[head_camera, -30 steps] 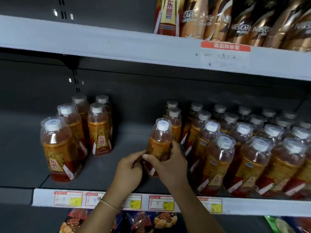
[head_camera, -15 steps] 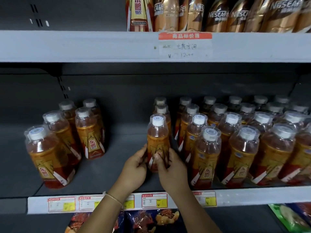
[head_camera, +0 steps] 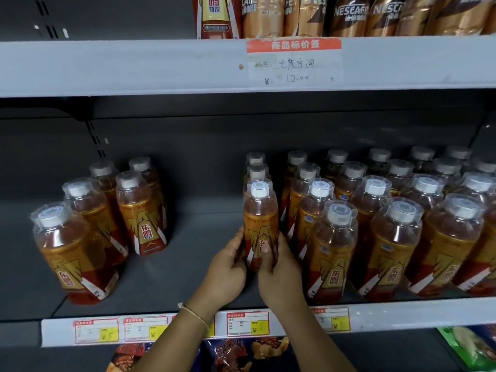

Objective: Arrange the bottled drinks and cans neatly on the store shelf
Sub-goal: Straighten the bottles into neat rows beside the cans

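An amber drink bottle [head_camera: 259, 216] with a white cap stands upright on the dark middle shelf [head_camera: 188, 264], at the front of the leftmost row of a large block of the same bottles [head_camera: 389, 232]. My left hand [head_camera: 226, 272] grips its lower left side and my right hand [head_camera: 279, 272] grips its lower right side, thumb across the label. A separate group of several bottles [head_camera: 107, 218] stands to the left, with a gap of bare shelf between the two groups.
The white upper shelf edge [head_camera: 134, 65] carries a handwritten price tag [head_camera: 294, 63], with coffee bottles [head_camera: 349, 14] above it. Price labels [head_camera: 247, 323] line the lower shelf's front rail. Snack bags [head_camera: 241, 355] lie below.
Both hands pushed the held bottle back and upright, in line with the row behind it. The camera has come closer and tilted up.
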A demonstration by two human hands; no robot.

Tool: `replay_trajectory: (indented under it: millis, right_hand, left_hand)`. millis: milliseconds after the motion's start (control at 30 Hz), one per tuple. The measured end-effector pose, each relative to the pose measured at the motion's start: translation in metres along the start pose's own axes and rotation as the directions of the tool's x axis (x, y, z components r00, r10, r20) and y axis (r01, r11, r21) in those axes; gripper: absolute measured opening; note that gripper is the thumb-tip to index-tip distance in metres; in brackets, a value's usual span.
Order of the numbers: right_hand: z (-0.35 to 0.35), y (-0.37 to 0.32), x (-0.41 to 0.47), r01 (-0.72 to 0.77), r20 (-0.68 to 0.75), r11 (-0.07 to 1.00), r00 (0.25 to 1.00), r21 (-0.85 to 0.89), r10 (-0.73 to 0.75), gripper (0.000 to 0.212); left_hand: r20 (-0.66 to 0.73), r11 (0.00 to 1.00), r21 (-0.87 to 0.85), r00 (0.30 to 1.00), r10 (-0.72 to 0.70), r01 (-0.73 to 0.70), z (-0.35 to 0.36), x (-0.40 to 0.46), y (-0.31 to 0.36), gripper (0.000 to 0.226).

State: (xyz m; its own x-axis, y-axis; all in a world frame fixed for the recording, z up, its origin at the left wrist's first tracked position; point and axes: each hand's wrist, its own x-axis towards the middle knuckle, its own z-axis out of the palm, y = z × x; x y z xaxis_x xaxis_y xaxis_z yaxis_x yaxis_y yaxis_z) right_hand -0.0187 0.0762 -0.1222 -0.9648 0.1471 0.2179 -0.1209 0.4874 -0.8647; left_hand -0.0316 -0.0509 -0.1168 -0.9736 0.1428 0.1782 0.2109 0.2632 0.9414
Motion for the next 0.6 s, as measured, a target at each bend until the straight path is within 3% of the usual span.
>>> replay_trajectory:
  millis: [600]
  right_hand:
    - [0.0048,0.0086,0.0032,-0.039,0.006,0.999,0.999,0.0,0.039,0.054]
  left_hand:
    - [0.036,1.0,-0.015,0.999,-0.002,0.002,0.0028,-0.0011,-0.0006,0.075]
